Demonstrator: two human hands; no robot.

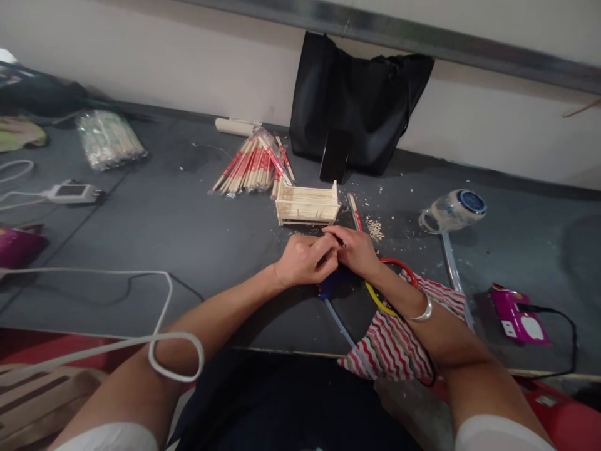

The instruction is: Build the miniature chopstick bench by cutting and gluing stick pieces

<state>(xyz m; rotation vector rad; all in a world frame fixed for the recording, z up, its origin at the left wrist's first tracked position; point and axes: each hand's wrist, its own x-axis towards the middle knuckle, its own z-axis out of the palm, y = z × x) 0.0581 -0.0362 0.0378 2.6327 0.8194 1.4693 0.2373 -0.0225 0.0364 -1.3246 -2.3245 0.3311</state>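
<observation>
My left hand (307, 259) and my right hand (357, 250) meet at the fingertips, both closed in a pinch. Whatever lies between the fingers is too small and hidden to make out. Just beyond them stands a small rack-like frame (307, 203) built of thin pale wooden sticks. A red-wrapped chopstick packet (355, 212) lies by my right hand, beside a heap of small wooden bits (375, 229). Under my hands a dark blue item (342, 283) shows in part. Red (398, 263) and yellow (378, 302) curved handles pass beneath my right wrist.
Behind the frame lie bundled chopsticks (251, 164), a phone (335, 155) and a black bag (357, 94). At right are a clear jar (453, 210) and a purple box (519, 316). A striped cloth (394, 344) hangs over the front edge. A white cable (162, 338) crosses my left arm.
</observation>
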